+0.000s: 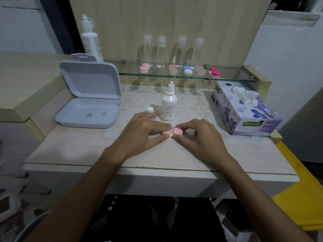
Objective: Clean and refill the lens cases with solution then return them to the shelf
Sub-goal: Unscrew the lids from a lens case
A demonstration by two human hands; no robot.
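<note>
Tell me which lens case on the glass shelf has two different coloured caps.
The third lens case from the left on the glass shelf: one blue cap and one white. The other four each have two caps of the same pink or peach shade.

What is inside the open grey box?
Inside the open grey box, two small round things lie on its bottom tray. They are too small to tell what they are. Nothing covers them.
</note>
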